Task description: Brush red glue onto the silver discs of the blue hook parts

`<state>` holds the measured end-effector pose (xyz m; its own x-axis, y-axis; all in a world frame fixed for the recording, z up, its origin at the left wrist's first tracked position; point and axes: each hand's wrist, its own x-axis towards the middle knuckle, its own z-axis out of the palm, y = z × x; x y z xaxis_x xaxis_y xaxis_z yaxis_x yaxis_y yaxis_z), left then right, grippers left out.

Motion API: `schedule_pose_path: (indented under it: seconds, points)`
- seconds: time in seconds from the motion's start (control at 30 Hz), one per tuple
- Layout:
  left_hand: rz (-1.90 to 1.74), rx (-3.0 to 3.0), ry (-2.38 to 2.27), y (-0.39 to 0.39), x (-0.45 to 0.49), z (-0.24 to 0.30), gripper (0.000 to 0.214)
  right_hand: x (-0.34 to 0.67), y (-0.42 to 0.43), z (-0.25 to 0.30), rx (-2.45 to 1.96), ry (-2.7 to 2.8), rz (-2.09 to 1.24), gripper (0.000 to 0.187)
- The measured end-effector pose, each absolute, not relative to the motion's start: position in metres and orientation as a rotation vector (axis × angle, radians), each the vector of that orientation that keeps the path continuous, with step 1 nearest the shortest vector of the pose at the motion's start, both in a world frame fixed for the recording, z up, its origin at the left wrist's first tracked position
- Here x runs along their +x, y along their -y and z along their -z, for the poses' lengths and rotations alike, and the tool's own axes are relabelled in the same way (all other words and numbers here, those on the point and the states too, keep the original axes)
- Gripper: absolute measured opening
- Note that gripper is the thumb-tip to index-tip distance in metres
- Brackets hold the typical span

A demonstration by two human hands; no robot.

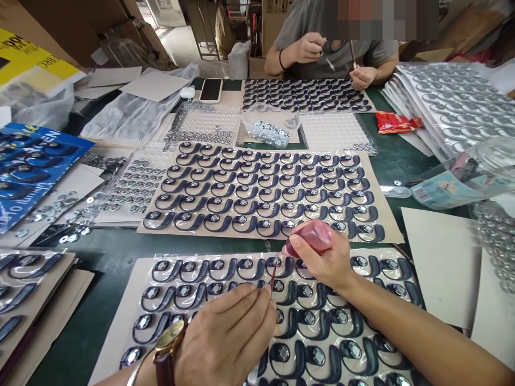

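My left hand (229, 338), with a watch on its wrist, pinches a thin red stick (273, 276) whose tip points up at an ear-hook piece (276, 262). My right hand (325, 256) grips a small pink bottle (311, 237) tilted toward that same piece. Both hands hover over a near sheet (132, 300) covered with rows of dark ear-hook pieces under clear film. A second sheet of ear-hook pieces (386, 214) lies just beyond it.
Across the green table (104, 252) a person in a grey shirt (298, 21) works over another sheet (301, 95). A phone (211, 89), a bag of shiny discs (267, 133), a red packet (396, 122), stacked sheets (450, 102) at right and blue cards (28, 166) at left surround the work.
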<state>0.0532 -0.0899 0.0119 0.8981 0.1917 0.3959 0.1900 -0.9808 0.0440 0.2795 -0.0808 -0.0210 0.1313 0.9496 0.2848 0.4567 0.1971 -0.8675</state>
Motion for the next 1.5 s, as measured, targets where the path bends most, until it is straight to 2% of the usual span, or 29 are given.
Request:
schedule_pose_path:
  seconds: [0.27,0.47,1.5]
  points:
    - [-0.622,3.033,-0.320,0.090,0.052,-0.010,0.029,0.276,0.080,0.020,-1.353,1.512,-0.716,0.014]
    - [-0.619,3.010,-0.329,0.090,0.051,-0.010,0.031,0.279,0.080,0.020,-1.472,1.515,-0.685,0.015]
    - [-0.673,2.786,-0.431,0.079,0.053,-0.020,0.029,0.280,0.080,0.012,-1.472,1.557,-0.575,0.019]
